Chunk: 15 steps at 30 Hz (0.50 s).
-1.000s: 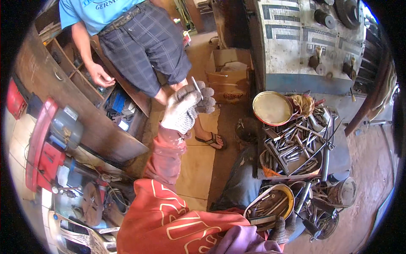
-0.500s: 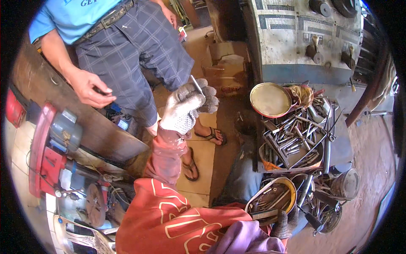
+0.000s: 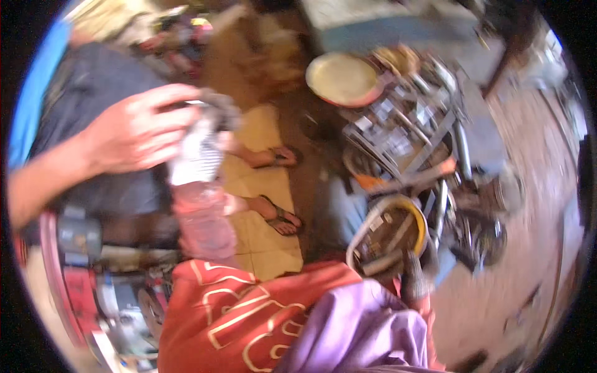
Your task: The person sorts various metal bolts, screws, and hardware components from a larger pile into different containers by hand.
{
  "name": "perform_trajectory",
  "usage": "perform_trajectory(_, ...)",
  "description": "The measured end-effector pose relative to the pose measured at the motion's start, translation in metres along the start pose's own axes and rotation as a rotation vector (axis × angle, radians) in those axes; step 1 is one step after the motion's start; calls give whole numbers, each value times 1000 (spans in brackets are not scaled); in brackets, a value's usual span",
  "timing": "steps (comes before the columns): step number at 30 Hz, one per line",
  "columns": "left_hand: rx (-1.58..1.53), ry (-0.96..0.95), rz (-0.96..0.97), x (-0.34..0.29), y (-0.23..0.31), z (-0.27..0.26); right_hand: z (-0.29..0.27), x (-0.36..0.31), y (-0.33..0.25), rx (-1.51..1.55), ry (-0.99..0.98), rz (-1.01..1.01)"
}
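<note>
My left hand (image 3: 202, 146), in a dirty white and grey knit glove, is raised at left centre with its fingers closed. A short, thin metal rod (image 3: 193, 102) shows as a pale streak at its fingertips. Another person's bare hand (image 3: 143, 127) reaches in from the left, its fingers over the rod and against my glove. At lower right my right hand (image 3: 415, 276), in a dark grey glove, grips the near rim of an oval tub (image 3: 356, 252) with a yellow inner edge. A few metal pieces (image 3: 388, 227) lie in the tub. Motion blurs much of the view.
Beyond the tub a tray of metal tools (image 3: 404, 133) stands beside a round, pale-topped tin (image 3: 342, 79). Further containers of metal parts (image 3: 479, 239) are on the right. The other person's sandalled feet (image 3: 280, 217) stand on the tiles. Red and grey machinery (image 3: 78, 273) is at lower left.
The other person's hand has come over to my left hand and the rod. My left hand appears further left; the whole view has shifted. My right hand stays on the tub.
</note>
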<state>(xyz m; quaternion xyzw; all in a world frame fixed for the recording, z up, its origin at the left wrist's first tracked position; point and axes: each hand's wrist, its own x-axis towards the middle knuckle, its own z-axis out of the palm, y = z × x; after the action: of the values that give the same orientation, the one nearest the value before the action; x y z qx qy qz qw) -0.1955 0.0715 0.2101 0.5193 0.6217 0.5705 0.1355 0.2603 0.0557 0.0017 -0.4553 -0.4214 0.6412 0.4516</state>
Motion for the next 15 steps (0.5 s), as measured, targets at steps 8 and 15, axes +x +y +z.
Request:
perform_trajectory(8, -405, -424, -409, 27, -27, -83, 17, -9, 0, 87, 9, 40)
perform_trajectory(15, -657, -476, -409, 31, -10, -57, 17, -11, -1, 4, 25, 28)
